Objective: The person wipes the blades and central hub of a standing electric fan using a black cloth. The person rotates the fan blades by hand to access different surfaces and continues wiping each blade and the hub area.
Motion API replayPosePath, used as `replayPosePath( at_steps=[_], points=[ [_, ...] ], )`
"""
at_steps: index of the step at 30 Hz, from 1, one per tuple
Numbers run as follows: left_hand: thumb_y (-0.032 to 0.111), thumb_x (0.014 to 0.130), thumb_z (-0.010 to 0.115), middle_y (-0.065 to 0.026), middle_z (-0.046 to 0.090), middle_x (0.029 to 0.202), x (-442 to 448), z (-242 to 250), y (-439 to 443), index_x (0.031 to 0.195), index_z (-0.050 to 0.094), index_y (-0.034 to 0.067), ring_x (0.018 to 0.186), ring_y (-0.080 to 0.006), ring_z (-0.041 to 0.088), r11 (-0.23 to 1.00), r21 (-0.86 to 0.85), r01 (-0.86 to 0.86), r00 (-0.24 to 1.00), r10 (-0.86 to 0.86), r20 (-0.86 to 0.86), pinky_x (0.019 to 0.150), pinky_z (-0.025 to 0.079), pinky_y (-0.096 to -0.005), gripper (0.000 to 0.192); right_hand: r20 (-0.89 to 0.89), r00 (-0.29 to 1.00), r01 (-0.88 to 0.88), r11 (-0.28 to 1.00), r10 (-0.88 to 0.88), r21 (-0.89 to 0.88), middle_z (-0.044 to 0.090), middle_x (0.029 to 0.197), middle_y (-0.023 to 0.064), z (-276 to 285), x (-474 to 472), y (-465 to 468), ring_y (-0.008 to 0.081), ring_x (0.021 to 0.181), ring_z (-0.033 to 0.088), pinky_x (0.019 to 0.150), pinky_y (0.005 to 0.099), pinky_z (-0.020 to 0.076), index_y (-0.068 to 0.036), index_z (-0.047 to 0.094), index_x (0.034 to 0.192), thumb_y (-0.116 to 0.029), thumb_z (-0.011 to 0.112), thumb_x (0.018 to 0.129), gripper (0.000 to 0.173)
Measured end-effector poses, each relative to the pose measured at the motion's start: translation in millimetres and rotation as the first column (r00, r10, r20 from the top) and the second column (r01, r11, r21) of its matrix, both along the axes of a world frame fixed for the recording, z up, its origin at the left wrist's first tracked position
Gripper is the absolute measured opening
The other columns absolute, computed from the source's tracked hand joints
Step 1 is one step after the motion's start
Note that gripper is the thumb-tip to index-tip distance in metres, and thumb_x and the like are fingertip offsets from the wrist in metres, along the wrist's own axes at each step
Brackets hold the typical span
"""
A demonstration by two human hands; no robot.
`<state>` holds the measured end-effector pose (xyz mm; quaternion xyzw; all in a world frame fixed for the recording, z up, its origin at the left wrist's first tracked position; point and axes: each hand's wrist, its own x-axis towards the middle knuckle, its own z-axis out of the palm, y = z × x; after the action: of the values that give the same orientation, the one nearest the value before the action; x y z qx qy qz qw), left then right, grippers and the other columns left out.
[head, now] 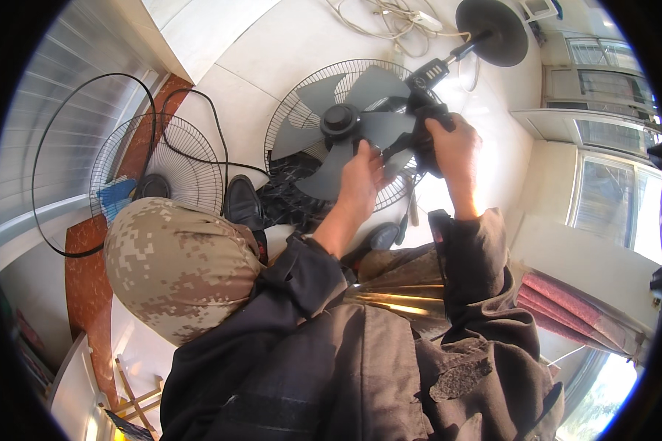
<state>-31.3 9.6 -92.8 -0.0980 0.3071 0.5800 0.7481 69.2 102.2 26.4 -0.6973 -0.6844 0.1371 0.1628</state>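
Note:
A fan with grey blades (383,129) lies over a round wire grille (331,74) on the floor. My right hand (458,140) grips the fan's black motor housing (427,146) at the right of the blades. My left hand (361,176) is at the lower right blade, fingers curled by a dark part near the housing; its fingertips partly hide what it touches. A black control panel (433,71) and a metal pole join the housing to a round black base (491,33). Dark, crumpled material (292,187) lies below the blades.
A second wire grille (190,149) lies at the left, with a blue piece (116,195) beside it. A black cable (36,165) loops there. A pale cord and power strip (426,21) lie on the floor at the top. Black shoes (243,201) are close below the fan.

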Motion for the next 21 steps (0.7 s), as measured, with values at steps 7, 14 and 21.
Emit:
replayPosePath(
  at_steps=[7, 14, 21],
  points=[
    [0.047, 0.105, 0.047, -0.015, 0.051, 0.139, 10.6, 13.8, -1.5, 0.144, 0.042, -0.005, 0.107, -0.0259, 0.058, 0.964, 0.026, 0.263, 0.913, -0.24, -0.331, 0.089, 0.052, -0.0353, 0.065, -0.129, 0.988, 0.098, 0.989, -0.084, 0.108, 0.073, 0.085, 0.0182, 23.9, 1.1, -4.3, 0.0247, 0.075, 0.068, 0.078, 0.0342, 0.0541, 0.003, 0.071, 0.106, -0.028, 0.073, 0.083, 0.039],
    [0.031, 0.1, 0.057, -0.0103, 0.068, 0.08, 10.8, 18.0, -2.2, 0.1, 0.068, -0.005, 0.073, -0.0157, 0.064, 0.992, 0.017, 0.128, 0.405, -0.036, -0.914, 0.07, 0.053, -0.032, 0.037, -0.341, 0.936, 0.077, 0.997, -0.083, -0.031, 0.073, 0.088, 0.0135, 23.9, -13.9, -15.9, 0.0194, 0.079, 0.069, 0.074, 0.0328, 0.0533, 0.002, 0.071, 0.109, -0.031, 0.075, 0.085, 0.041],
    [0.016, 0.096, 0.06, -0.0108, 0.069, 0.076, 3.7, -10.4, -5.1, 0.094, 0.066, -0.008, 0.057, -0.0147, 0.066, 0.996, 0.03, 0.081, 0.413, -0.006, -0.911, 0.05, 0.053, -0.0289, 0.025, -0.29, 0.957, -0.055, 0.995, 0.028, -0.084, 0.063, 0.107, 0.0272, -25.5, -29.4, -27.8, 0.0414, 0.1, 0.063, 0.09, 0.0428, 0.0493, 0.008, 0.068, 0.102, -0.043, 0.072, 0.086, 0.053]
  ],
)
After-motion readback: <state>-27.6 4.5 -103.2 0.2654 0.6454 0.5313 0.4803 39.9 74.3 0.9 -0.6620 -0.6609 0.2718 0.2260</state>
